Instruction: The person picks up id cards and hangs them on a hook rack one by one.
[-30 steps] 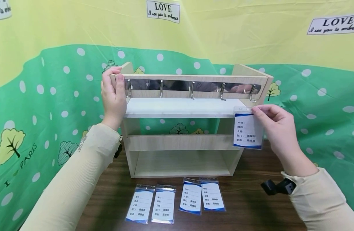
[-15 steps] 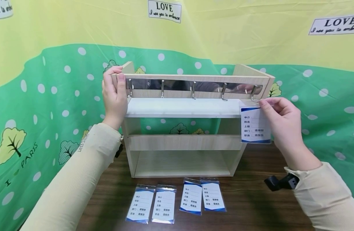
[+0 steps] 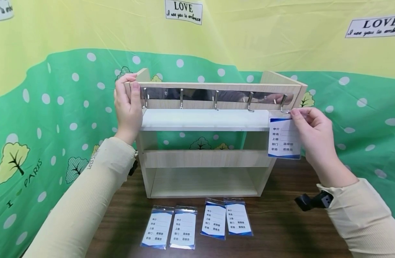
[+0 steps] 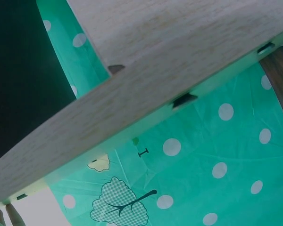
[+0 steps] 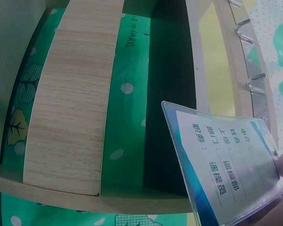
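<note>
My left hand (image 3: 128,109) grips the upper left corner of a small wooden shelf (image 3: 204,158), thumb on the front face and fingers round the side. In the left wrist view only a few fingertips (image 4: 12,214) show at the lower left. Between thumb and fingers, my right hand (image 3: 320,138) pinches the top right corner of a badge in a clear plastic sleeve (image 3: 284,138). The badge hangs upright, its top edge right at the rightmost hook (image 3: 283,103). Whether the hook passes through the sleeve's slot is too small to tell.
Several more hooks (image 3: 215,100) line the metal strip to the left. Several similar badges (image 3: 182,227) lie on the dark wooden table (image 3: 275,229) in front of the shelf. A printed green and yellow cloth (image 3: 87,86) hangs behind.
My right hand has carried the badge up and to the right, from below the rightmost hook to right at it. My left hand keeps its grip on the shelf corner.
</note>
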`<state>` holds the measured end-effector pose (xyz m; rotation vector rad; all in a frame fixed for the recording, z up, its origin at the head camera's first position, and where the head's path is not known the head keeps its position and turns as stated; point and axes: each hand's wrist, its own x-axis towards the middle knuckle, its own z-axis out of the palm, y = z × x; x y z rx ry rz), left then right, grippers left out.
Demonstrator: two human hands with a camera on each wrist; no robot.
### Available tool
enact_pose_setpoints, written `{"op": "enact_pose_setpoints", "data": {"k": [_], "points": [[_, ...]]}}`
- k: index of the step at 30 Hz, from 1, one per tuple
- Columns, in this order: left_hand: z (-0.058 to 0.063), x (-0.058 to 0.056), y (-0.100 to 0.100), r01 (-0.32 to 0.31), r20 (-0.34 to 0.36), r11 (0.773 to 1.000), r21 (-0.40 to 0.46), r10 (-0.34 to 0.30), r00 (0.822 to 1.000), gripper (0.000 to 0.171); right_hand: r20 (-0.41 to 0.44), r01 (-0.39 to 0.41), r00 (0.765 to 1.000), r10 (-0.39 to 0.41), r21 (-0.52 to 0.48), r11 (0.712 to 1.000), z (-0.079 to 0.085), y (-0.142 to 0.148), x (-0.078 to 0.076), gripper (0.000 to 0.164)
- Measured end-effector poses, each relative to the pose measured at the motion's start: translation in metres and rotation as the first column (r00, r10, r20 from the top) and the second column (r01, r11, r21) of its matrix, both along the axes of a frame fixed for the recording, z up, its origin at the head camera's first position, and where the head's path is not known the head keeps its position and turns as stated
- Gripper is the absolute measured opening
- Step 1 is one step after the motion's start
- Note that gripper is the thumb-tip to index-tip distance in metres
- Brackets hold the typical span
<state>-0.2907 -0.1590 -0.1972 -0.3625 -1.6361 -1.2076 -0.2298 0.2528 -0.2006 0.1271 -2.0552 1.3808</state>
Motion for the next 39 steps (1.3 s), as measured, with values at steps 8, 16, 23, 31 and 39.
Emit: {"op": "enact_pose_setpoints", "data": {"k": [8,16,23,31,39], "points": [[0.0,0.0,-0.001,0.0,0.002,1.0,-0.002,0.0,1.0,0.033,-0.007,-0.049,0.999,0.049,-0.031,0.998,0.001,0.001,-0.002,0.01],[0.001,-0.001,-0.001,-0.004,-0.013,1.0,0.01,0.004,1.0,0.032,0.01,-0.075,0.997,0.076,-0.071,0.995,0.003,0.001,-0.004,0.01],[0.0,-0.001,-0.001,-0.009,-0.006,1.0,0.005,0.009,1.0,0.033,0.008,-0.116,0.993,0.118,-0.124,0.986,0.003,0.001,-0.004,0.01],[0.0,-0.001,-0.001,-0.007,0.004,1.0,0.014,0.007,1.0,0.033,0.027,-0.185,0.981,0.192,-0.169,0.968,0.006,0.006,-0.003,0.008],[0.0,-0.001,0.0,-0.008,0.01,1.0,0.015,0.008,1.0,0.034,0.045,-0.27,0.955,0.295,-0.288,0.919,0.009,0.012,-0.004,0.008]]}}
